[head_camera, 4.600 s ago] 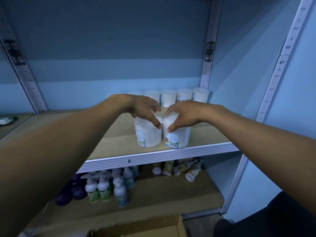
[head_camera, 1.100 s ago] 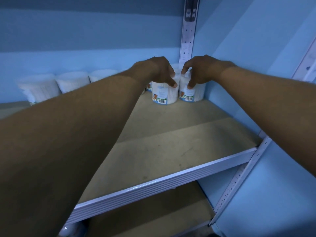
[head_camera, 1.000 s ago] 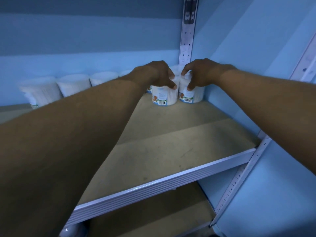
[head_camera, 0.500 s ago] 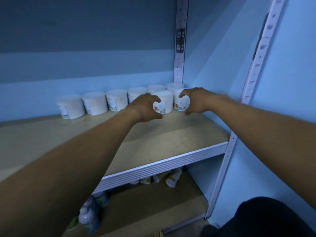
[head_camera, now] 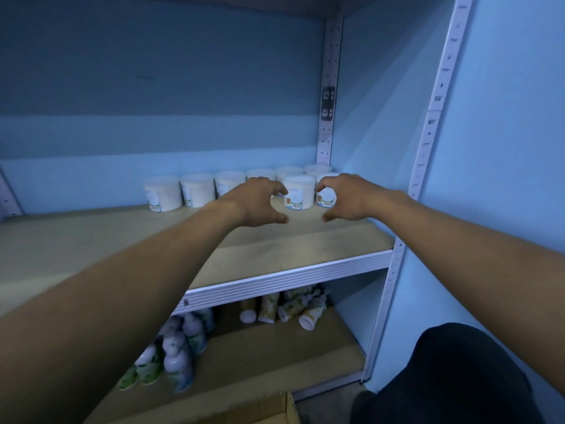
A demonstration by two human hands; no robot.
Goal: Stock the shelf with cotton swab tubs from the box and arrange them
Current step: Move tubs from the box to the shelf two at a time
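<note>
Both the left hand and right hand hover empty, fingers loosely curved, just before 2 small white round plastic cotton swab tubs fronting the back row on the tan shelf board, light, rigid, probably smooth-sided, best gripped around the lid.

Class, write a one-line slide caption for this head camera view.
Both hands, left and right, hover open before two front tubs on the shelf.

Eight tubs on upper shelf: six in back row, two in front. Two hands. One cardboard box. Lower-shelf bottles too blurred to count.
</note>
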